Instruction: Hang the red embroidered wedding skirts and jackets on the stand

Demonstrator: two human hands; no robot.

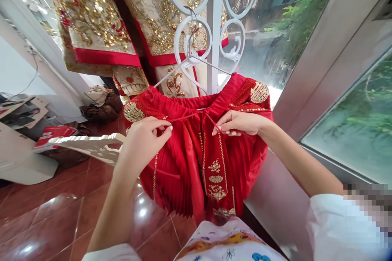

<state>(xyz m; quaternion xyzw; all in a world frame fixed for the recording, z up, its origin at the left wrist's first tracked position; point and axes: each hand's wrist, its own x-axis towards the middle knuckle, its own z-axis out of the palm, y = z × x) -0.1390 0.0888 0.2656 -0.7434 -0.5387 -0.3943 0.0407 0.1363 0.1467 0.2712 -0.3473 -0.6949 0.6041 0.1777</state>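
A red pleated garment with gold embroidery and a gathered top edge hangs in front of me on a wire hanger. A thin red drawstring comes out at the middle of its gathered edge. My left hand pinches one end of the string, and a loose length trails below that hand. Across from it, my right hand pinches the other end between thumb and fingers. Both strands stretch apart from the middle, in front of an embroidered red panel.
The hanger hooks onto a white scrolled metal rack. Cream-and-gold sequined garments hang behind it. A white carved chair or table edge stands at left, by a red box. A glass window borders the right side.
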